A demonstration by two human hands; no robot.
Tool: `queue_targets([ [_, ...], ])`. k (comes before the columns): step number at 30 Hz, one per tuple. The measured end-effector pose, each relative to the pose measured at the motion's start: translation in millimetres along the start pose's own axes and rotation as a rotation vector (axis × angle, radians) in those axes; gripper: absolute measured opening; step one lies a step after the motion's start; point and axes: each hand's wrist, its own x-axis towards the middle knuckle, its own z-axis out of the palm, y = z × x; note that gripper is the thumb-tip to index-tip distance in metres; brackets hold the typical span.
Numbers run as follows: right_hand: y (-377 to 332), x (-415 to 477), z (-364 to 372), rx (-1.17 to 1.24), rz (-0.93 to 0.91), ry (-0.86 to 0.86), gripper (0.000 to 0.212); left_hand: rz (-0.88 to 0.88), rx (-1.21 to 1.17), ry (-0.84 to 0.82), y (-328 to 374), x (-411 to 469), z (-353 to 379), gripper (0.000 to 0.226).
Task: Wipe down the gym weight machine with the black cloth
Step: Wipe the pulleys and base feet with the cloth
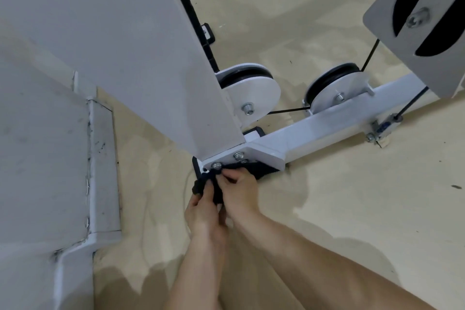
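Black cloth (200, 185) against machine base (266, 154), left hand (204, 211) pinching it, right hand (240, 190) curled round it

The floor (327, 196) is sandy tan with lighter and darker patches. A grey wall (37, 158) stands along its left edge. A white strip (103, 171) runs along the bottom of the wall and has black marks on it. A small dark speck (456, 187) lies near the floor's right edge.
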Motion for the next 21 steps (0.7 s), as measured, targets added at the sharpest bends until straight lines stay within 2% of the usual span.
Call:
queue_targets([
  [2, -3.7, -5.5, 21.0, -0.06, -0.045, -0.08, 0.013, 0.011, -0.077, 0.005, 14.9, 4.7, -22.7, 0.015],
  [3, -5.5, -7.2, 28.1, -0.013, -0.043, -0.068, 0.012, 0.045, -0.077, 0.003, 22.9, 6.5, -29.4, 0.016],
  [7, -4.6, -13.8, 19.1, 0.355, 0.119, 0.066, 0.032, 0.221, 0.006, -0.057, 33.0, 6.1, -9.2, 0.022],
  [9, -4.1, -11.4, 2.3, 0.485, 0.189, 0.137, 0.034, 0.259, 0.044, -0.042, 21.5, 5.0, 8.0, 0.024],
  [10, -4.5, -9.7, -4.7, 0.476, 0.189, 0.136, 0.031, 0.265, 0.068, -0.02, 13.3, 6.6, 12.1, 0.025],
  [12, -2.7, -6.7, -14.4, 0.343, 0.177, 0.053, 0.027, 0.275, 0.195, 0.008, -7.5, 12.3, 12.4, 0.026],
  [13, 2.9, -4.4, -17.8, 0.316, 0.196, -0.01, 0.031, 0.256, 0.264, 0.001, -16.0, 11.9, 11.7, 0.026],
  [15, 7.5, -3.0, -24.8, 0.417, 0.273, -0.148, 0.034, 0.217, 0.289, 0.007, -22.6, 9.8, 10.1, 0.023],
  [17, 7.6, -0.7, -31.2, 0.484, 0.278, -0.175, 0.023, 0.304, 0.241, 0.07, -17.5, 10.8, 9.0, 0.02],
  [19, 4.4, -1.0, -30.4, 0.558, 0.253, -0.148, 0.023, 0.429, 0.229, 0.153, -5.0, 12.3, 7.2, 0.022],
  [21, 3.1, -3.6, -22.1, 0.469, 0.192, -0.185, 0.025, 0.437, 0.228, 0.197, -0.1, 19.4, 4.5, 0.024],
])
